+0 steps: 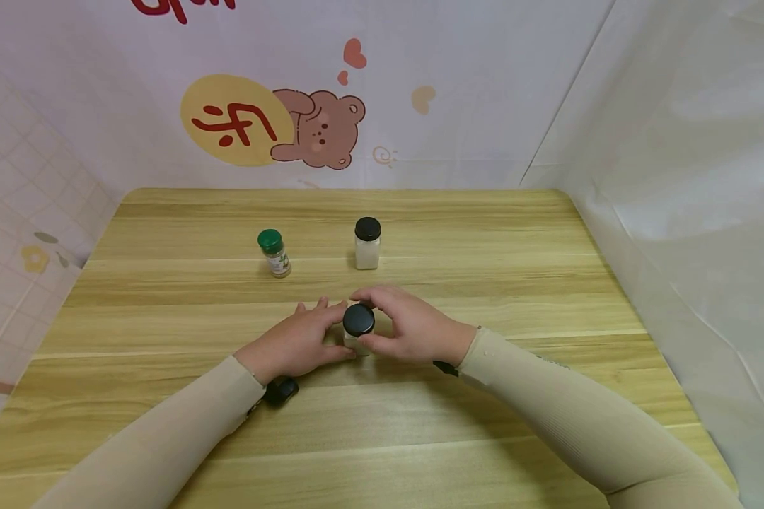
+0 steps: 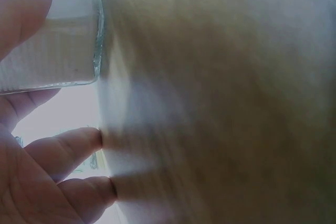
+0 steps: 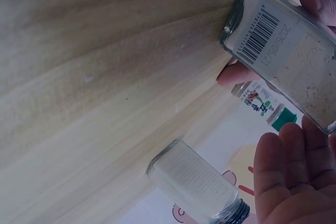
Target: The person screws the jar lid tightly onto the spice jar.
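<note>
A square glass spice jar (image 1: 358, 344) with a black lid stands upright on the table between both hands. My left hand (image 1: 298, 342) holds its body from the left; in the left wrist view a fingertip (image 2: 39, 3) presses the glass, while other fingers reach the tabletop. From the right, my right hand (image 1: 414, 326) curls thumb and forefinger round the same jar near its lid. In the right wrist view, the jar (image 3: 286, 51) shows a barcode, a printed date and pale contents. The other fingers (image 3: 273, 161) of the right hand extend beside it.
Behind the hands, a second black-lidded jar (image 1: 367, 253) with white contents stands upright. To its left is a small green-capped spice bottle (image 1: 275, 256) with a label. The wooden table (image 1: 484, 233) meets a bear-printed white curtain (image 1: 471, 141) at the back.
</note>
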{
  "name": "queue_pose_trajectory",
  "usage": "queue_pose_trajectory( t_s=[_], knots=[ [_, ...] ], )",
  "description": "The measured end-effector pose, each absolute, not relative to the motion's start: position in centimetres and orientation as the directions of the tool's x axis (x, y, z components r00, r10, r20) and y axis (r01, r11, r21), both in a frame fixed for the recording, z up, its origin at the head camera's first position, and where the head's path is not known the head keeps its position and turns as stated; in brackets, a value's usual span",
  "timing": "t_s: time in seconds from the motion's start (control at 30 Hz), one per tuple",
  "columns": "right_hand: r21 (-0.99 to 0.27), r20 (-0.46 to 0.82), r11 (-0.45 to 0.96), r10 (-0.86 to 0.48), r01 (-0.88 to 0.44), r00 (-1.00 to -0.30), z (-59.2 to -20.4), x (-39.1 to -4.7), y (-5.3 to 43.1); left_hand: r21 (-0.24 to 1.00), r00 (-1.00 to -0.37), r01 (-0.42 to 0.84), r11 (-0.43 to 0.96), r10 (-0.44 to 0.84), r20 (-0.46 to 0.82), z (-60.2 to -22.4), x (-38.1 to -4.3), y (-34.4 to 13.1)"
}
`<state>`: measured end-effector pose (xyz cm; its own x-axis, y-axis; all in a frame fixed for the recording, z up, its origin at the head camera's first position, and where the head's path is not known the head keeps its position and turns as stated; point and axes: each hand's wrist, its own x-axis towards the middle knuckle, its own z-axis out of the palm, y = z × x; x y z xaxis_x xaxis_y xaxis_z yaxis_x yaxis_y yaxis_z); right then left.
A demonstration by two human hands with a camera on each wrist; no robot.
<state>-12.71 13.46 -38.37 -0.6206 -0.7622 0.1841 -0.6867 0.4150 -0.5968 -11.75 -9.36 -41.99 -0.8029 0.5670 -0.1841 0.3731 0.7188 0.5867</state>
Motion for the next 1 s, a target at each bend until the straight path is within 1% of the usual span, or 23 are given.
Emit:
queue_pose_trajectory(
  t_s=[0.17, 0.5, 0.77, 1.0],
  knots=[
    [-0.578, 0.213, 0.393, -0.773, -0.715, -0.597, -38.39, -12.79, 13.47, 0.584, -0.804, 0.379, 0.718, 0.568, -0.177, -41.93, -11.72, -9.33],
    [-0.59, 0.179, 0.426, -0.76, -0.686, -0.625, -38.31, -12.63, 13.45, 0.58, -0.806, 0.373, 0.724, 0.563, -0.185, -41.83, -11.65, -9.29],
    [-0.576, 0.202, 0.403, -0.773, -0.712, -0.601, -38.3, -12.65, 13.48, 0.584, -0.805, 0.371, 0.722, 0.563, -0.186, -41.83, -11.66, -9.3],
    [-0.596, 0.166, 0.432, -0.758, -0.676, -0.631, -38.32, -12.62, 13.47, 0.574, -0.805, 0.366, 0.732, 0.558, -0.199, -41.79, -11.63, -9.3]
  ],
)
